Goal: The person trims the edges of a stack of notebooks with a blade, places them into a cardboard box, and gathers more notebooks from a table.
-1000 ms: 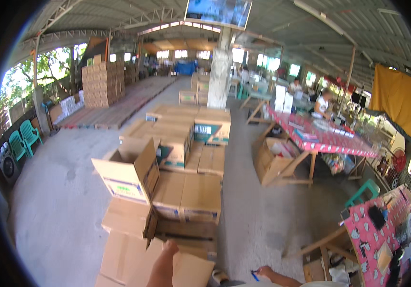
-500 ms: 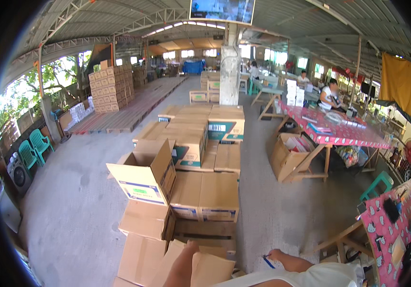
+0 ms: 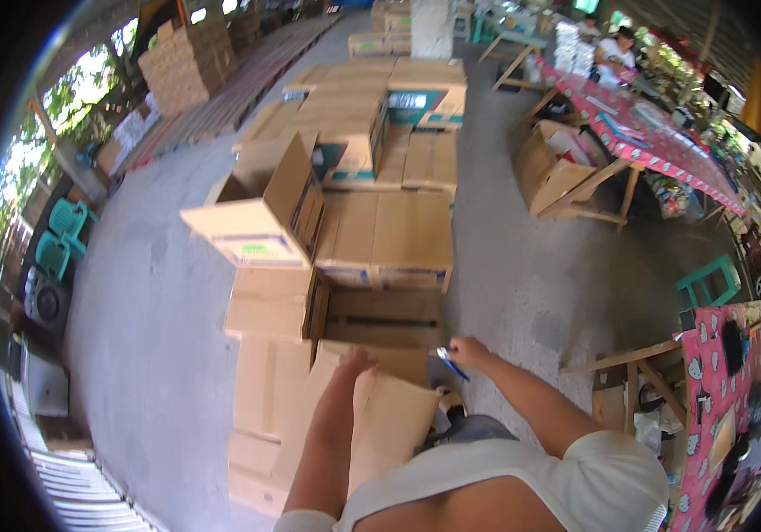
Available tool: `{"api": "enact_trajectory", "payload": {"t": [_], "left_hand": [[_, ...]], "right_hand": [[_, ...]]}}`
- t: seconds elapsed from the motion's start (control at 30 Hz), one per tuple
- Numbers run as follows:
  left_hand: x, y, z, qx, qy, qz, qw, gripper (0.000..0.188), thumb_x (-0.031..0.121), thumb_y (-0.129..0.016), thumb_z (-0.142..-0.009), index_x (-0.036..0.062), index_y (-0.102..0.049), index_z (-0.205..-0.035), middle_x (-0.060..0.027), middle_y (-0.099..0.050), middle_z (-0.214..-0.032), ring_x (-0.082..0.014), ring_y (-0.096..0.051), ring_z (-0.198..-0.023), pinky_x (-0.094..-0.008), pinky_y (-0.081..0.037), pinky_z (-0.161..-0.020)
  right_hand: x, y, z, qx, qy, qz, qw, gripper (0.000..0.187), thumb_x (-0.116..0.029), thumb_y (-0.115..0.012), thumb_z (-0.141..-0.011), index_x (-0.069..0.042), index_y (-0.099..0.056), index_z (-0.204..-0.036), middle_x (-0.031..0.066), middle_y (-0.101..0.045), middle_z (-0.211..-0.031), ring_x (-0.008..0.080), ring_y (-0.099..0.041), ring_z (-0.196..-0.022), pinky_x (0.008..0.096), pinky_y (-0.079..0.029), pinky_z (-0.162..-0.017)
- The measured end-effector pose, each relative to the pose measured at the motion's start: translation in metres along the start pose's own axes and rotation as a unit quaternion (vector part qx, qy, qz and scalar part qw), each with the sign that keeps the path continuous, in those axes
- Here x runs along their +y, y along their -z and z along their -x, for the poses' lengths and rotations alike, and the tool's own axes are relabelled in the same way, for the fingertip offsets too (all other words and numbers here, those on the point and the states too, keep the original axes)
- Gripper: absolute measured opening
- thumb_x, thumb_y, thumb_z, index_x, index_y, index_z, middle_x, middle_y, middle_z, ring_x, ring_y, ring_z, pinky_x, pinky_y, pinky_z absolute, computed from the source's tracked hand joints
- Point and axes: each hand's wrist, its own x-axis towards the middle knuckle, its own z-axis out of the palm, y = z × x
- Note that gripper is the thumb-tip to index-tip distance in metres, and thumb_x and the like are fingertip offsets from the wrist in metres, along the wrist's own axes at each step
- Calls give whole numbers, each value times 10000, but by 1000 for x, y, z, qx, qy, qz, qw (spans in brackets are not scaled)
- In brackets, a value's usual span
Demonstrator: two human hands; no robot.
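- While the left hand [image 3: 358, 362] lies at the upper edge of a raised cardboard flap [image 3: 394, 417], the right hand [image 3: 471, 352] holds a slim blue hand tool [image 3: 457, 367] out to the side, apart from the cardboard.
- Step in hand, as judged: handling of loose carton flaps, the tool at the ready and touching no board.
- Next move, as judged: calls for a steady left hand on the board and a controlled tool, its tip kept clear of the left fingers.
- Left hand, state: fingers bent at the flap's edge; whether they clasp it or merely rest there cannot be told.
- Right hand, state: closed around the tool. The tip shows pale; its exact kind is too small to tell.
- Cardboard flap, location: directly before the person's white top [image 3: 611, 470], right of the left forearm and nearer the person than the closed cartons [image 3: 385, 229] farther up the row.
- Cardboard flap, appearance: plain tan, no print on the visible face, tilted, slightly bowed. A second tan panel [image 3: 320, 386] slants on the forearm's other side. The carton body beneath is largely hidden.
- Adjoining stock: flat-topped tan cartons [image 3: 269, 381] to the left; beyond them, a printed carton with upright flaps [image 3: 245, 232].
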Motion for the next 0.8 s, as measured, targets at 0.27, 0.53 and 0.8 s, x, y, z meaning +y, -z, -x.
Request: {"api": "enact_trajectory", "payload": {"t": [0.27, 0.53, 0.8], "left_hand": [[-7, -17, -29, -7, -140, -130, 982, 372, 413, -641, -666, 122, -676, -896, -113, -659, -919, -287, -617, -874, -432, -476, -757], [8, 6, 20, 1, -120, -233, 965, 249, 225, -554, -747, 40, -675, -861, -177, -633, -965, -343, -586, -949, -415, -467, -827], [18, -2, 13, 70, -55, -104, 991, 267, 272, -559, -790, 42, -679, -853, -162, -639, -951, -340, -589, -956, -443, -469, -817]], "right_hand": [[-69, -18, -67, -86, 165, 47, 981, 171, -204, -706, -647, -71, -666, -745, 128, -633, -743, 268, -610, -713, 373, -476, -640], [-130, -25, -83, -246, 176, 173, 937, 169, -266, -702, -704, -140, -693, -816, 56, -645, -880, 240, -602, -911, 507, -386, -871], [-129, -50, -95, -238, 182, 204, 932, 134, -241, -664, -734, -179, -699, -848, 31, -656, -871, 242, -597, -945, 609, -205, -986]]}}
